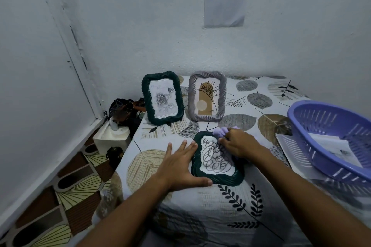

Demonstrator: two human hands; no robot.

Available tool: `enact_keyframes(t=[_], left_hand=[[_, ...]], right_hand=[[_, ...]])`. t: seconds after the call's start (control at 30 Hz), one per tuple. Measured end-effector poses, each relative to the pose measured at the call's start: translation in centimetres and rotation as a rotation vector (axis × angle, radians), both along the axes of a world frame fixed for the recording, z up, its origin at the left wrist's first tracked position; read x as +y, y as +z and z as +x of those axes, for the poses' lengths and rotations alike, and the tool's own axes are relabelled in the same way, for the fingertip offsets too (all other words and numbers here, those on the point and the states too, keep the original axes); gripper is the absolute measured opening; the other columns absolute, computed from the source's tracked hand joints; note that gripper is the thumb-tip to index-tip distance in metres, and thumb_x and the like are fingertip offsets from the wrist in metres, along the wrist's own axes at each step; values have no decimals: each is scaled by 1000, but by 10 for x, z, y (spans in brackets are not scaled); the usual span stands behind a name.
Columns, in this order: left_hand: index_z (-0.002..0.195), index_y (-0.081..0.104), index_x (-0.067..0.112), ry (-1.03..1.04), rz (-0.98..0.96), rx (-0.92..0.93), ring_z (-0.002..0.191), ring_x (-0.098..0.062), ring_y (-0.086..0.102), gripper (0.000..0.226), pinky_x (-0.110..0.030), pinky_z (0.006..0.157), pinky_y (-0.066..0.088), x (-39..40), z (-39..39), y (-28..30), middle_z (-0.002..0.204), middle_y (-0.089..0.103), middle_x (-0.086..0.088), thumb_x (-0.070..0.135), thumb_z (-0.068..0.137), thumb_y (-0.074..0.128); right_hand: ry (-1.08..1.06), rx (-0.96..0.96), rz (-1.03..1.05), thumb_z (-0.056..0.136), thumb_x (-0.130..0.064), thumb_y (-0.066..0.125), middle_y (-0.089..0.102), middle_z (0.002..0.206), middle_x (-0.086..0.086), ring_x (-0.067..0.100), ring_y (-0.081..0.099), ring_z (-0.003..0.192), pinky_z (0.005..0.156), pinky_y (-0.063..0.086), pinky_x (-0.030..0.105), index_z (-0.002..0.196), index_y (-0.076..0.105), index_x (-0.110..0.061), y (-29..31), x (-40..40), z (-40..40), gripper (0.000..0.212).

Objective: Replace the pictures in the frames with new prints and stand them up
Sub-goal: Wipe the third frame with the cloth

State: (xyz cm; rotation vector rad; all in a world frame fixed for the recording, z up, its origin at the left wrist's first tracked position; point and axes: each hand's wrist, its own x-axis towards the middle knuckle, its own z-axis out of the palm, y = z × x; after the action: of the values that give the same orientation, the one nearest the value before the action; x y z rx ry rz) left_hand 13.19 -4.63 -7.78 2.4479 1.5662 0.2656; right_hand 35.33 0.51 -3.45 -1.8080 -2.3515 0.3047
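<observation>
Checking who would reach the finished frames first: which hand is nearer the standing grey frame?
Right. The right hand, holding a purple cloth, is just below the grey frame; the left hand lies flat farther down-left.

A dark green frame (215, 158) lies face up on the bench (230, 212), which is covered in a leaf-patterned cloth, and it shows a print of looping black scribbles. The left hand (181, 166) lies flat with fingers spread, pressed against the frame's left edge, thumb along its near corner. The right hand (239, 142) rests on the frame's far right corner, closed around a lilac cloth (220, 131). Behind stand two frames: a green frame (162, 98) with a rose drawing and a grey frame (207, 96) with a line-drawn flower. At the right sits a purple basket (329, 136) holding papers.
</observation>
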Motion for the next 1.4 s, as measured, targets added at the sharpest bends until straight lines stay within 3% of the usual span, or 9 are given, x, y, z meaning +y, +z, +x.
enact_keyframes(t=[0.13,0.3,0.43,0.67,0.83,1.0,1.23,1.4], left_hand=[[155,6,23,-14,-69,-21,147,-7,-4,130,-50,118,-12,1,-2,6,162,6,7,95,53,40],[155,-4,22,5,-151,-78,148,-8,-2,133,-47,118,-14,2,-4,12,162,5,2,88,55,56],[154,-6,21,4,-145,-30,148,-10,-1,134,-48,119,-11,4,-5,12,162,4,1,89,56,55],[154,-2,28,-11,-67,71,147,-12,-13,130,-46,118,-11,6,-9,2,162,-7,0,98,51,36],[153,-4,35,39,-87,102,145,-23,-23,130,-59,113,-17,8,-8,1,162,-10,-4,99,47,39],[152,1,38,41,-146,126,148,-23,-12,126,-59,115,-8,12,-9,10,162,-5,-1,94,51,52],[152,3,39,55,-161,74,144,-25,-26,124,-61,112,-16,8,-9,10,162,-10,-2,89,53,58],[153,3,38,66,-154,66,143,-25,-28,125,-58,112,-19,10,-9,8,161,-11,-3,89,52,59]], right_hand=[[11,-40,-9,98,-41,40,52,119,14,32,43,117,92,37,39,97,65,-8,-5,5,-15,41],[86,-112,-27,99,-45,36,31,151,14,33,27,138,112,21,49,127,60,-20,-8,15,-27,44],[87,-95,-21,101,-43,34,11,160,13,31,13,146,117,8,49,140,48,-24,-13,13,-28,46],[94,-56,3,101,-42,33,11,160,11,29,10,147,117,4,45,138,50,-25,-18,2,-28,44],[150,-49,-14,101,-41,34,13,160,9,27,11,146,117,7,42,137,52,-25,-13,-18,-30,43],[143,-39,-10,102,-42,33,15,160,6,26,12,146,115,12,36,131,58,-27,-10,-31,-27,42],[47,-53,-26,100,-46,33,10,159,15,37,10,146,118,12,46,137,52,-24,-8,16,-33,47],[104,-30,-25,101,-43,33,14,159,14,34,12,146,118,9,44,133,56,-26,-14,8,-30,43]])
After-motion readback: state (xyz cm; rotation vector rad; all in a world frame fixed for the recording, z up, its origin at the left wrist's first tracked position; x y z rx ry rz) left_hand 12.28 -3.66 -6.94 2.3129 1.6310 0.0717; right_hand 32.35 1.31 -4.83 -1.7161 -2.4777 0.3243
